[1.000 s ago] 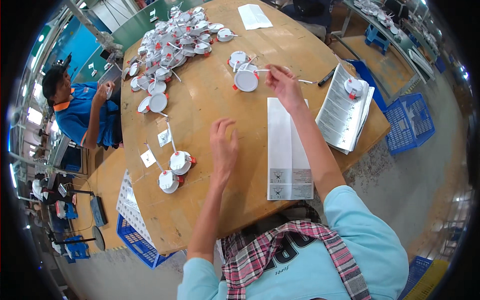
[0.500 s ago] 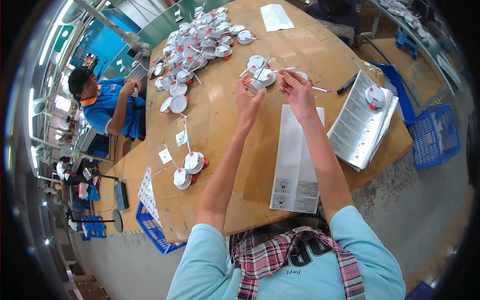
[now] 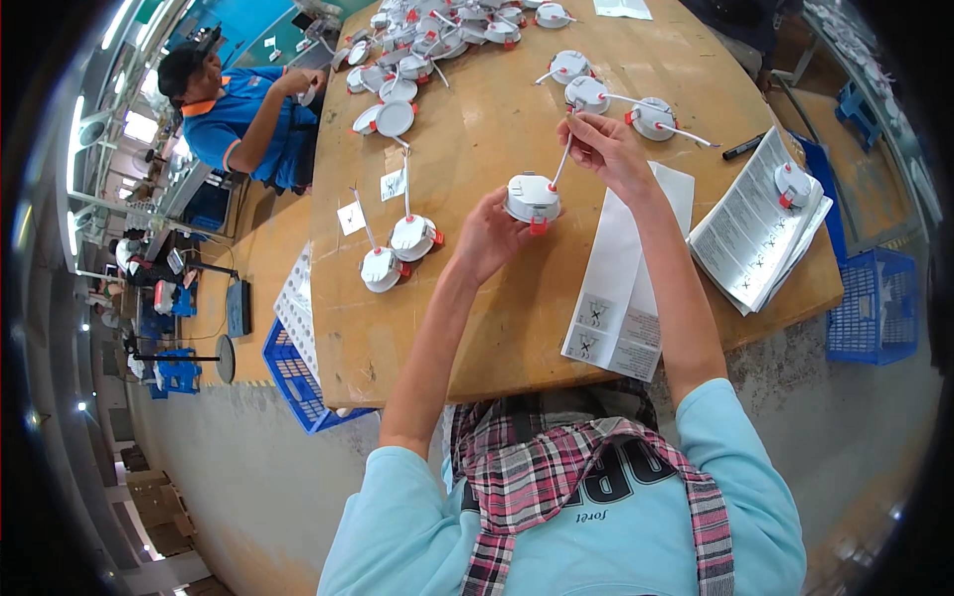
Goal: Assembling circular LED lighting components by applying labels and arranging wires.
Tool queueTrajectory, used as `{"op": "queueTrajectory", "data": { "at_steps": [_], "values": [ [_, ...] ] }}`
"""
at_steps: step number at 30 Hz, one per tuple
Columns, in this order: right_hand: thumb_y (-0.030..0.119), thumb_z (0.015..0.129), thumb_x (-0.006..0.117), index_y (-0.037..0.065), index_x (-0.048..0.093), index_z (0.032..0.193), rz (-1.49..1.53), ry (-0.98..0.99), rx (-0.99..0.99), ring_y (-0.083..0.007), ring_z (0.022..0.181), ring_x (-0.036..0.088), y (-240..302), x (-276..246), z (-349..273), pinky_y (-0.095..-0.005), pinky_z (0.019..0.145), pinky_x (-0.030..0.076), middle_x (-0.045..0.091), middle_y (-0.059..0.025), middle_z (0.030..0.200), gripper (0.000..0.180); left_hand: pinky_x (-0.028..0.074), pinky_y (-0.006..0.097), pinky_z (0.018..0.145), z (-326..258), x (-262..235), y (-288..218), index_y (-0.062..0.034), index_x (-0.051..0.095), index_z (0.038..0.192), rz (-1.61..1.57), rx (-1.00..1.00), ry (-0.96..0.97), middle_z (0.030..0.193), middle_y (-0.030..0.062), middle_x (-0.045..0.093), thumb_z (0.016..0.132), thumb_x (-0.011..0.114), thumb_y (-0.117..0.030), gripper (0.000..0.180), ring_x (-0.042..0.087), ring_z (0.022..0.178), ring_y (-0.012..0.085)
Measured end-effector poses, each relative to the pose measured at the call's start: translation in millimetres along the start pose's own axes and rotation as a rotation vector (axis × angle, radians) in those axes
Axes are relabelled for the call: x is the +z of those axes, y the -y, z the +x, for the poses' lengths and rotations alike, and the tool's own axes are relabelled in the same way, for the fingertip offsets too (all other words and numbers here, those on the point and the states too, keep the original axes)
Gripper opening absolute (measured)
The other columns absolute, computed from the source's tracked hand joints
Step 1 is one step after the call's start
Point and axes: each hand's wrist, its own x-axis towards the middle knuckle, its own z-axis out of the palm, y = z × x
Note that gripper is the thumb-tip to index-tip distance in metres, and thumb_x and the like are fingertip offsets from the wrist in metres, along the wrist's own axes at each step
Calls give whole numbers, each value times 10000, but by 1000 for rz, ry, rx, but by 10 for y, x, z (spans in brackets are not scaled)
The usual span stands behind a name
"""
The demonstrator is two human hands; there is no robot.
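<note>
My left hand (image 3: 487, 236) grips a round white downlight (image 3: 534, 195) with red clips, holding it over the table with its ribbed back up. The fingertips of my right hand (image 3: 610, 151) pinch the upper end of its white cable (image 3: 563, 164), which stands slanted from the housing. Beyond my hands lie three more downlights (image 3: 653, 118) with cables. Under my right forearm is a white label strip (image 3: 624, 293) with printed symbols. Left of my left hand sit two downlights (image 3: 412, 238), their cables ending in small square white tags (image 3: 351, 218).
A heap of downlights (image 3: 437, 40) covers the far left of the wooden table (image 3: 477, 343). Printed sheets (image 3: 745, 233) bearing one downlight (image 3: 792, 185) lie right, beside a black marker (image 3: 743, 146). Blue baskets (image 3: 874, 308) flank the table. A co-worker in blue (image 3: 238, 124) is at left.
Both hands have come nearer to me, bringing the downlight away from the others. It now shows its back, and its cable stretches up to my right hand. The head view has shifted.
</note>
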Motion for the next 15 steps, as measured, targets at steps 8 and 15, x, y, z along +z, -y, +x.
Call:
{"op": "queueTrajectory", "data": {
  "at_steps": [8, 15],
  "values": [
    [266, 919, 589, 41, 651, 937, -7, 174, 70, -39, 627, 495, -70, 193, -73, -169, 555, 388, 580, 12, 767, 234, 401, 370, 971, -160, 71, -48, -8, 335, 1372, 1310, 615, -248, 1386, 147, 390, 856, 612, -286, 648, 481, 1178, 261],
    [226, 937, 558, 29, 641, 949, 40, 218, 93, -50, 682, 467, -72, 222, -111, -166, 606, 389, 559, 11, 819, 215, 421, 381, 939, -41, 34, 76, -109, 563, 1186, 1405, 449, 55, 1188, 112, 497, 798, 671, -219, 418, 505, 1099, 275]
  ]
}}
